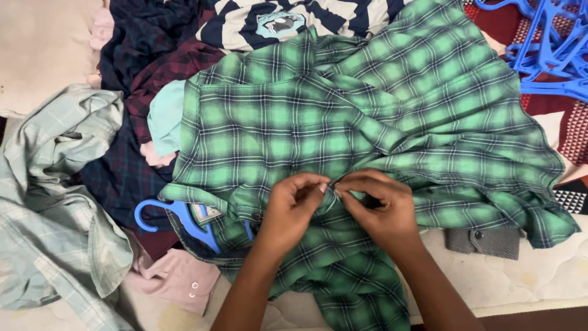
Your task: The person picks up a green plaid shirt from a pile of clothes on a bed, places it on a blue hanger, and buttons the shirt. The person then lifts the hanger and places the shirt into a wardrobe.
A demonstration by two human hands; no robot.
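A green plaid shirt (367, 104) lies spread over a pile of clothes on a bed. A blue plastic hanger (184, 220) sits inside it, its hook sticking out at the collar on the left. My left hand (293, 205) and my right hand (383, 208) meet at the shirt's front edge, fingertips pinching the fabric together at a button. Both hands rest on the shirt's lower front.
A pale green checked shirt (55, 202) lies at the left, with dark plaid clothes (153, 55), a navy-and-white striped top (275, 21) and a pink garment (177, 276) around. Several blue hangers (551, 49) are heaped at the top right. The white mattress (520, 276) shows at the bottom right.
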